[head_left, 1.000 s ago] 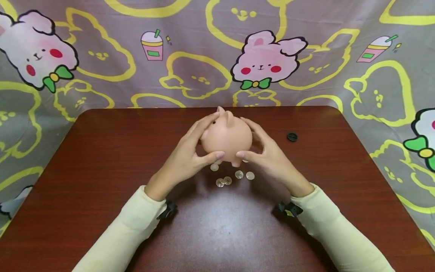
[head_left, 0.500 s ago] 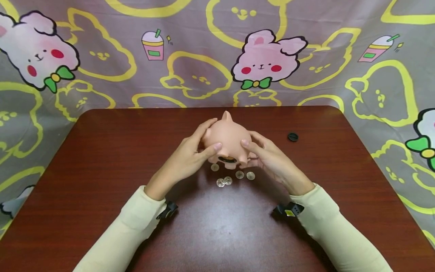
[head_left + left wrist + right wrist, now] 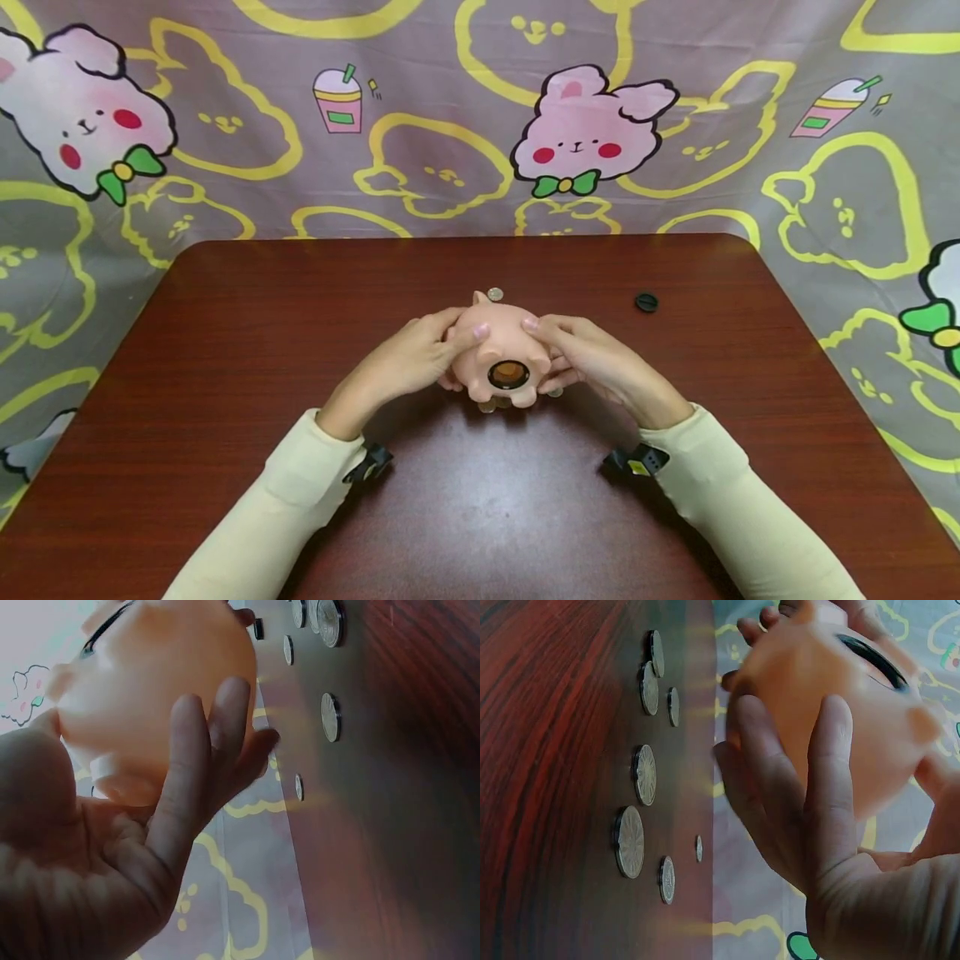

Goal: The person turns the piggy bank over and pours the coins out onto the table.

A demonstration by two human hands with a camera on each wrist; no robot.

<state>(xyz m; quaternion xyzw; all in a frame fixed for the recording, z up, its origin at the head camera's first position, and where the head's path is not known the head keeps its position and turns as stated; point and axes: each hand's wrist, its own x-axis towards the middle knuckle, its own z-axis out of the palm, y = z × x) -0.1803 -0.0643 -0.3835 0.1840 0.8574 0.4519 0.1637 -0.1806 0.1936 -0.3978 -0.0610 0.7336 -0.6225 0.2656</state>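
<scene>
A pink piggy bank [image 3: 504,325] hangs off the table between both hands, tilted so its underside and round hole [image 3: 508,374] face the head camera. My left hand [image 3: 408,354] grips its left side, thumb on top and fingers spread beneath in the left wrist view. On the opposite side, my right hand [image 3: 592,350] holds it the same way. Several silver coins [image 3: 631,841] lie on the tabletop below, seen best in the right wrist view. One coin [image 3: 495,294] shows behind the bank. What is inside the hole cannot be made out clearly.
A black round plug [image 3: 647,302] lies on the dark wooden table [image 3: 262,350], right of the hands. Behind the table hangs a patterned cloth [image 3: 435,100] with cartoon rabbits.
Both hands have tipped the piggy bank and brought it lower and nearer, turning its underside hole into view. A coin behind it has come into sight. The black plug stays put.
</scene>
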